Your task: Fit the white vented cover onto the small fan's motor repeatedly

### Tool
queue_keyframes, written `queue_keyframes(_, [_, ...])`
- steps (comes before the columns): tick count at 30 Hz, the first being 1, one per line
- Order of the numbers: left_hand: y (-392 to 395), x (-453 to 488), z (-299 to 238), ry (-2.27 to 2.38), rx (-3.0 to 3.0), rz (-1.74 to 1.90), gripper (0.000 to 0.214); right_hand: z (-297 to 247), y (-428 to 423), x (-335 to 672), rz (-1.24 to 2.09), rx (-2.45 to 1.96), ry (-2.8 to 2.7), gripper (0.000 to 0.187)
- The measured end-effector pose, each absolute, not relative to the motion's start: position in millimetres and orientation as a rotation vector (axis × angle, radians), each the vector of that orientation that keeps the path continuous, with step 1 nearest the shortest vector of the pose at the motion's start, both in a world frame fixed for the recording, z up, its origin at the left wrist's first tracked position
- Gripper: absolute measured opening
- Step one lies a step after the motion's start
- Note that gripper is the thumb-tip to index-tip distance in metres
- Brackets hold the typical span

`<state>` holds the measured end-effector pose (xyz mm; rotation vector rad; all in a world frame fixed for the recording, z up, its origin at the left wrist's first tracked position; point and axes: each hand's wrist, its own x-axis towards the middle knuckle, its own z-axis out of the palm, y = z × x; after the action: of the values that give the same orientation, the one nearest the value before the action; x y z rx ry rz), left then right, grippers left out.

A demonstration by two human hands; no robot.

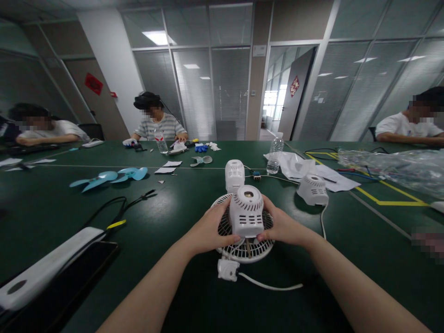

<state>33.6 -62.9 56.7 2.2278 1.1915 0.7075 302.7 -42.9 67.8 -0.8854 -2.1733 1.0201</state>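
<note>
The 2 forearms reach forward over the green table [183,199] and come together inward. The left hand [211,226] grasps the white vented housing [247,219] from its left side, the right hand [282,226] from its right, with 2 thumbs low in front. The housing is above the round white grille [243,253]; contact between them I cannot tell.
</note>
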Motion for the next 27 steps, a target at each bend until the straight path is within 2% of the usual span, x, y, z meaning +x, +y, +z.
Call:
queue_keyframes(14, [-60.0,32.3,57.4,1.153,2.158,0.734,0.107,63.6,-38.9,304.1,1.048,-0.950,-2.181,0.127])
queue_keyframes(27, [-58.6,33.2,50.8,1.147,2.139,0.743,0.111,61.8,-40.6,299.1,1.045,-0.900,-2.190,0.117])
